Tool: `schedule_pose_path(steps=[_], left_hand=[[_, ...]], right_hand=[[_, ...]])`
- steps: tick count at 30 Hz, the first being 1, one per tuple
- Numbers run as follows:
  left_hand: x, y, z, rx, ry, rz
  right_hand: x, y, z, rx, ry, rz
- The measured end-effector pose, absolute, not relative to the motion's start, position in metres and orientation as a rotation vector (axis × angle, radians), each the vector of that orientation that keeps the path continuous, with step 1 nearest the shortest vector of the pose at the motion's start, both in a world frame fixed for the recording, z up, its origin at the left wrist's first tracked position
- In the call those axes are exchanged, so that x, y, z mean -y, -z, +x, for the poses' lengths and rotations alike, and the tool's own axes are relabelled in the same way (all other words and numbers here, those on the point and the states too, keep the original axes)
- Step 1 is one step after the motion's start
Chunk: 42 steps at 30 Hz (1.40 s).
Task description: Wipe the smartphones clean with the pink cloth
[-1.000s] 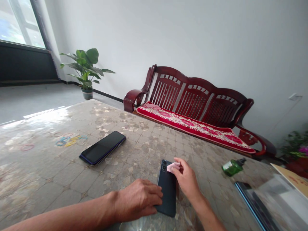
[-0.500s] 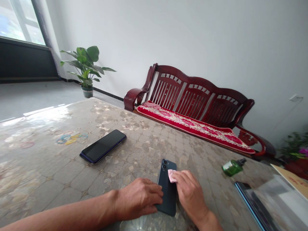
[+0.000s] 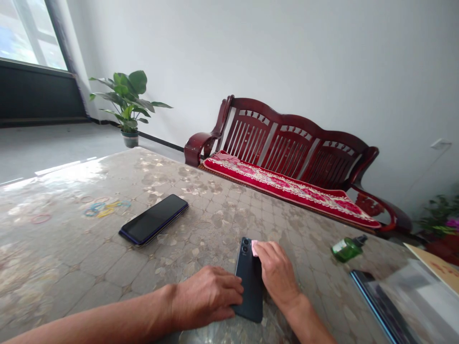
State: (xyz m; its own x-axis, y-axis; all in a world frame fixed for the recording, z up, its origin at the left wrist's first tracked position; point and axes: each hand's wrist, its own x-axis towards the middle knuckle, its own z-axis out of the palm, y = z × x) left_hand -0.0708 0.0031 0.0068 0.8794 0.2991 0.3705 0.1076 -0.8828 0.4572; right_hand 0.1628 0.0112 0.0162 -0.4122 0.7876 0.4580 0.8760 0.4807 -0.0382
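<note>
A dark phone [image 3: 248,282] lies face down on the patterned table [image 3: 215,224], camera end away from me. My left hand [image 3: 206,298] presses flat on its near left edge and holds it still. My right hand [image 3: 276,272] pinches a small pink cloth [image 3: 254,245] and rests it on the phone's far right corner, beside the camera lenses. Most of the cloth is hidden under my fingers.
A second black phone [image 3: 154,219] lies screen up to the left. Coloured rubber bands [image 3: 102,209] lie further left. A green bottle [image 3: 346,249] lies on its side at right, with a third device [image 3: 380,306] near it. A wooden bench [image 3: 287,162] stands behind the table.
My right hand slid the pink cloth down the phone's back, then up again toward the camera end. My left hand has stayed on the phone.
</note>
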Motion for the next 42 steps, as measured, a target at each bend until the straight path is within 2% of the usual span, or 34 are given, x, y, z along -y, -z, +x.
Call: schedule_pose_path(steps=[9, 20, 29, 38, 42], left_hand=[[-0.002, -0.007, -0.07, -0.313, -0.612, 2.627], [-0.003, -0.005, -0.072, -0.302, -0.623, 2.626], [-0.003, -0.007, -0.071, -0.307, -0.629, 2.625], [-0.003, -0.006, -0.071, -0.309, -0.635, 2.627], [-0.003, -0.007, -0.071, -0.276, -0.651, 2.64]], right_hand=[[0.023, -0.014, 0.166, 2.394, 0.294, -1.325], [-0.02, -0.011, 0.161, 2.314, 0.333, -1.444], [0.017, -0.012, 0.16, 2.373, 0.238, -1.261], [-0.009, -0.017, 0.157, 2.295, 0.315, -1.409], [0.008, -0.018, 0.155, 2.304, 0.251, -1.336]])
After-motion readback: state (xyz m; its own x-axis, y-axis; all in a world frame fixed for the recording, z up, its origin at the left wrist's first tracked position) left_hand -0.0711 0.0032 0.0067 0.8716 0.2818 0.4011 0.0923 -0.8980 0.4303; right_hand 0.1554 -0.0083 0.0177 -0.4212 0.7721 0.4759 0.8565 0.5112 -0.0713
